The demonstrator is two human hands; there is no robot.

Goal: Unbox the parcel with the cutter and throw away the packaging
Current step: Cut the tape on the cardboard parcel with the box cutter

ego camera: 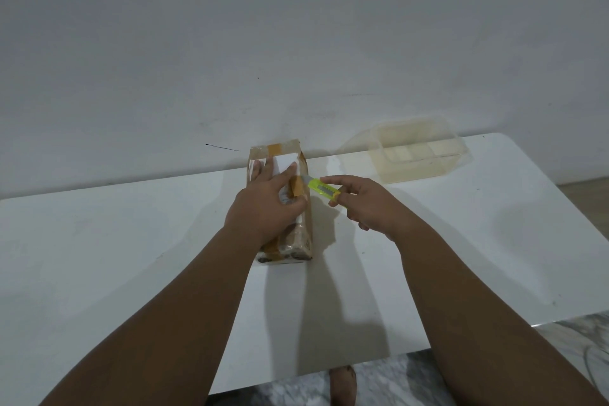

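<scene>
Head view: taped brown parcel (284, 204) lies mid-desk, far end near back edge. Left hand (267, 204) spread flat on top, pressing down. Right hand (365, 204) pinches yellow-green cutter (322, 189), blade end touching parcel's right side. Clear plastic container (420, 150) at desk's (131, 257) back right corner.

Brown taped cardboard parcel (290, 234): top face mostly hidden under left hand (263, 204); white label (286, 164) print unreadable. White table (131, 257): left edge cut off.

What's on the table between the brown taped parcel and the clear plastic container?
Nothing: bare white table separates the parcel from the container, head view.
</scene>
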